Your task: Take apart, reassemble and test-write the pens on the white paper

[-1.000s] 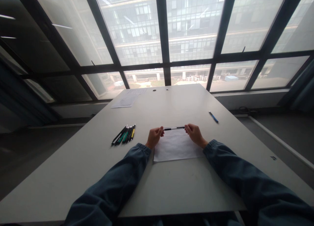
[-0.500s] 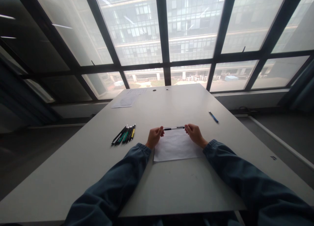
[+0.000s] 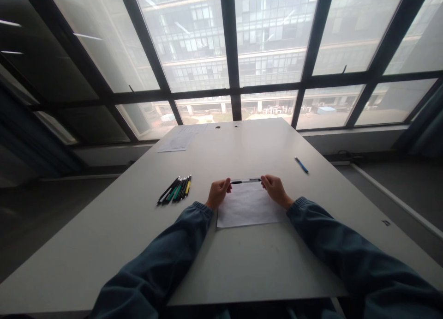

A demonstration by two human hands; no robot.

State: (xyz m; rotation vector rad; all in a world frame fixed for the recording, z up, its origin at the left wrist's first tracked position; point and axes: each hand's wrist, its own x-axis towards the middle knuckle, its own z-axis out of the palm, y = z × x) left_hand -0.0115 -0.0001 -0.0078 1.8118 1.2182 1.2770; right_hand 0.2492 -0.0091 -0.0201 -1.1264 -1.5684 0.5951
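Hands meet over the middle of a pale counter [image 3: 242, 259]. The left hand [image 3: 218, 193] pinches one end of a slim black and white pen [image 3: 245, 181] between thumb and fingertips. The right hand [image 3: 275, 188] pinches the other end the same way, its remaining fingers curled in. Gripped at both tips, the pen hangs level and crosswise to the person, just above the far edge of a white sheet of paper [image 3: 247, 210]. The paper lies flat on the counter between the wrists. Dark blue sleeves [image 3: 346, 259] run back from both hands to the near edge. To the left, apart from the paper, a row of pens [image 3: 175, 190] lies side by side and touching, seemingly kept together as a set. Farther off to the right, a blue pen [image 3: 301, 165] lies alone. Printed sheets [image 3: 178, 141] rest near the far left corner. Beyond the counter, tall dark-framed windows [image 3: 228, 56] face an office building
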